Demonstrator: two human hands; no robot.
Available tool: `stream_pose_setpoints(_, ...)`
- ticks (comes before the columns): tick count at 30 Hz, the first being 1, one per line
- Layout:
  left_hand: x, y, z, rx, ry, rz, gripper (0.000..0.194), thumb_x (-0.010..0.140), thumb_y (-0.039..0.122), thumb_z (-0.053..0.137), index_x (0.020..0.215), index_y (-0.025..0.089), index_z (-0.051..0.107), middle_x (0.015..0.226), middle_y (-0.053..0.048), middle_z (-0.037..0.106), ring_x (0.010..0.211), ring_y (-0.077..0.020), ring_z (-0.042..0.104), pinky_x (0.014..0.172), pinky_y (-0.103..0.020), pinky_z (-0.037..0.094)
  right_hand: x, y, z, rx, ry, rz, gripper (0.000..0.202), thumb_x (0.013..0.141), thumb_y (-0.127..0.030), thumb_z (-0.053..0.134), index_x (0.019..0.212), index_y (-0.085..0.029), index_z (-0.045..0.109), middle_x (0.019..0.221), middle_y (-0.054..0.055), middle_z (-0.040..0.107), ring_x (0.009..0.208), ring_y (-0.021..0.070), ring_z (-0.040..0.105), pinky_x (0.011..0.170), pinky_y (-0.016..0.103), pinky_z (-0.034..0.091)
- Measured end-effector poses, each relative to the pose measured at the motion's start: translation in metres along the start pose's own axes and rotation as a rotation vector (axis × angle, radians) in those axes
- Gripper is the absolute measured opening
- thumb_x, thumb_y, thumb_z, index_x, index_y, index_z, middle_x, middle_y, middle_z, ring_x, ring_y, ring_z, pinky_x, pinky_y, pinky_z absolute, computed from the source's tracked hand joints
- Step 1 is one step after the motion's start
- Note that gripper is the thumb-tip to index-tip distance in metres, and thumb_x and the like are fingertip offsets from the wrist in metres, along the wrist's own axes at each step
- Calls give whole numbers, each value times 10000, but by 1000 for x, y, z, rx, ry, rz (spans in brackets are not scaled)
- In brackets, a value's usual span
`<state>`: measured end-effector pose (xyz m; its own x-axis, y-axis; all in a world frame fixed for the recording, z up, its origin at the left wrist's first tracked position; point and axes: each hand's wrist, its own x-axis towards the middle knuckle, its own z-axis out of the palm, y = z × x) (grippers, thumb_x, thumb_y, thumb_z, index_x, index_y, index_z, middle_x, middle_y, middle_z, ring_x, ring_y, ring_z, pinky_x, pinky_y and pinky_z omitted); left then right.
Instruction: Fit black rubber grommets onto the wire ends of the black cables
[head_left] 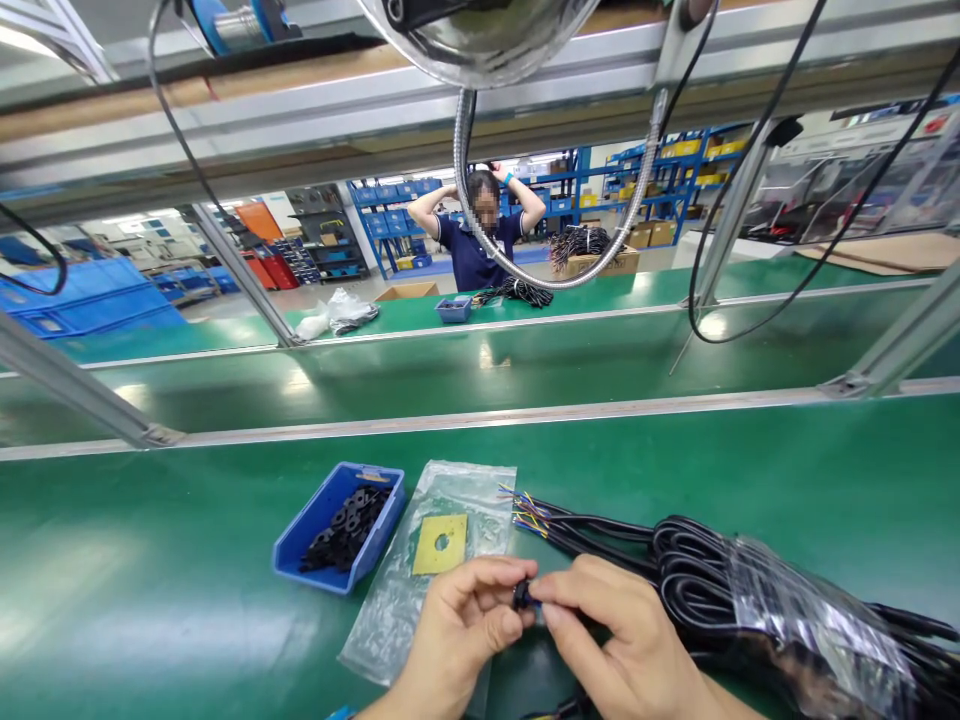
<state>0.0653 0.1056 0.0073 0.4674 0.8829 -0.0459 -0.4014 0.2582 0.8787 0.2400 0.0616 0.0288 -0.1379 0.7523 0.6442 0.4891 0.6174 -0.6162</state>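
My left hand [465, 620] pinches a small black part [521, 596] between thumb and fingers. Against its right side, my right hand [619, 625] is closed, thumb and index finger together; a hint of dark blue shows at the fingertips, but what they grip is mostly hidden. Just beyond the hands lies a clear plastic bag [390, 610] with a yellow square card [427, 550] that has a hole in it. To the right is a coiled bundle of black cables [694, 580], wrapped in clear film, its coloured wire ends [531, 512] pointing left.
A blue bin [289, 555] of small black parts stands left of the bag. Metal posts [251, 285] and a rail cross in front. A flexible metal conduit [634, 215] hangs from above. Across the bench, a person [476, 245] has both arms raised to the head.
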Motion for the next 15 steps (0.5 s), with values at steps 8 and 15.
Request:
stream_pose_setpoints(8, 2, -3, -2, 66, -6, 60, 220, 647, 232, 822, 856, 213, 759, 981, -69, 732, 838, -167, 667, 682, -204, 557, -1, -1, -2, -70, -48, 7, 192, 871, -94, 481, 941, -155, 649, 679, 25, 553, 581, 112, 525, 537, 222, 428)
stream_pose_setpoints(15, 4, -3, -2, 90, 6, 40, 233, 649, 238, 825, 872, 225, 759, 988, -59, 744, 881, -155, 668, 772, -200, 524, -6, 2, 0, -52, -24, 29, 191, 853, -89, 520, 1002, -154, 619, 771, 39, 613, 646, 123, 564, 595, 243, 457)
